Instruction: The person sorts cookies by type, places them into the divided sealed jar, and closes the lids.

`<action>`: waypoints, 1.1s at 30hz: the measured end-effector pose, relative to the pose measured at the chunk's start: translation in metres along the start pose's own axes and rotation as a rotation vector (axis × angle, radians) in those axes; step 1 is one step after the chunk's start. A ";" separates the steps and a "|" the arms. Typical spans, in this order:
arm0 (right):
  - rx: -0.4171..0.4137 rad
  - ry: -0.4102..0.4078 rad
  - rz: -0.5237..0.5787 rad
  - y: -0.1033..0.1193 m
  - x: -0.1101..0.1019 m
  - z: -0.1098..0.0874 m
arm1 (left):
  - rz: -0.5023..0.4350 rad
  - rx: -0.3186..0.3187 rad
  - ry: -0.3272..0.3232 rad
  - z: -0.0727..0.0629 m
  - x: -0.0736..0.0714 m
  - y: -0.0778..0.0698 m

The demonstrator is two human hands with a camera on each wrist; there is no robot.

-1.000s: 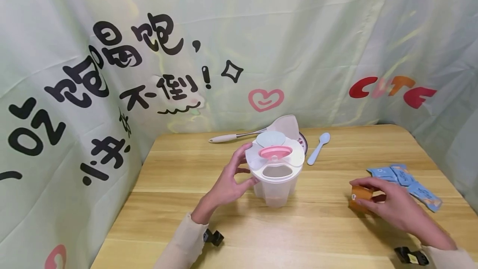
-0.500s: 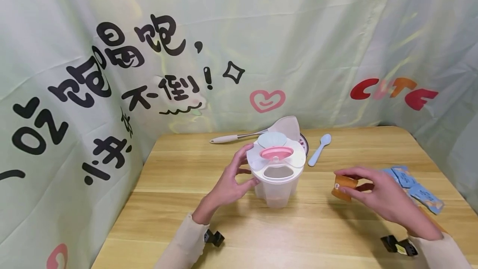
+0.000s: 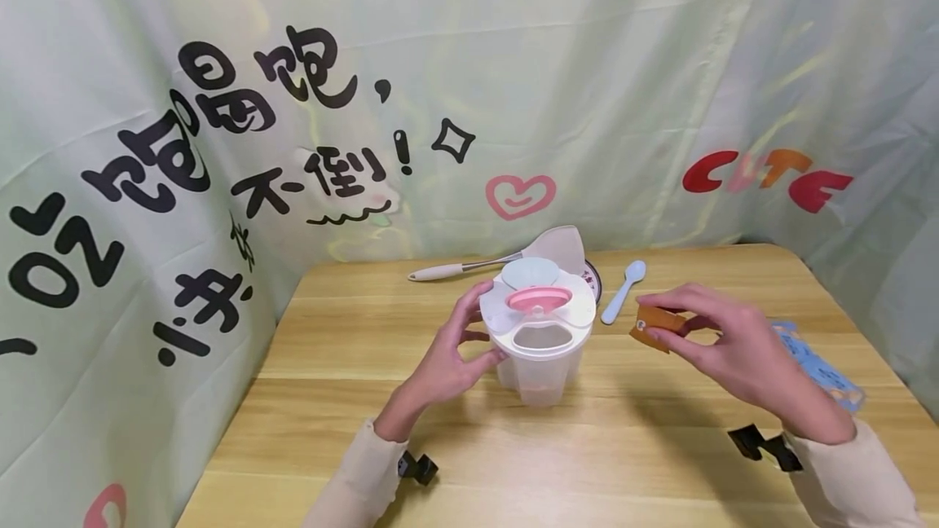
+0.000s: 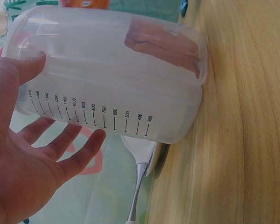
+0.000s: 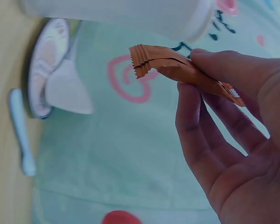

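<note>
A translucent plastic storage container with measuring marks stands upright on the table. Its white lid has a pink piece and an oval opening at the front. My left hand holds its left side near the top, thumb and fingers spread around the wall. Through the wall, the left wrist view shows a reddish-brown packet lying inside at the bottom. Raised over the table to the container's right, my right hand pinches a small orange wrapped packet with crimped ends between thumb and fingers.
Behind the container lie a spatula and a round patterned item, partly hidden. A pale blue spoon lies to their right. Blue packets lie at the right, partly covered by my right arm. A printed cloth hangs behind the table.
My right hand has lifted the orange packet from beside the blue packets and carried it up and left toward the container. The left hand and container have stayed in place.
</note>
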State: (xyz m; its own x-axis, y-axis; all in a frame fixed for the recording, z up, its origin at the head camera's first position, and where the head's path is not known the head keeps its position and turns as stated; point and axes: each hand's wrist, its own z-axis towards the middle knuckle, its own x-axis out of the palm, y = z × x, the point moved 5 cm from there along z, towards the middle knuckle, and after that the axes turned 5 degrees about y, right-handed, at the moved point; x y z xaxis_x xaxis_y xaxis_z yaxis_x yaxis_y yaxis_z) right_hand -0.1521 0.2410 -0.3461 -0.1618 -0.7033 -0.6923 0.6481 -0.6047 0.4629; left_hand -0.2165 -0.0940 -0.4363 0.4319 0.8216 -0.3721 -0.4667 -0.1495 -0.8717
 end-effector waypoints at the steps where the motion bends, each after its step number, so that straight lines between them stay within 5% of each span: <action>1: -0.010 -0.006 0.007 0.003 -0.001 0.002 | 0.002 -0.002 0.001 0.000 0.000 0.000; 16: -0.163 -0.066 0.047 0.041 0.001 0.031 | 0.017 -0.001 -0.006 -0.004 0.000 0.001; 33: -0.231 0.029 0.147 0.075 0.021 0.059 | 0.009 0.009 -0.004 -0.001 0.000 -0.002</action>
State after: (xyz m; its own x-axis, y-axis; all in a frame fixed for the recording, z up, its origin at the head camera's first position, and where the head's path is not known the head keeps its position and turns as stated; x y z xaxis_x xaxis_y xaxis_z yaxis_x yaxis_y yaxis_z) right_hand -0.1504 0.1583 -0.2934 -0.0340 -0.7642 -0.6441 0.8163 -0.3931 0.4233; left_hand -0.2153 -0.0939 -0.4351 0.4248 0.8223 -0.3787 -0.4774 -0.1520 -0.8654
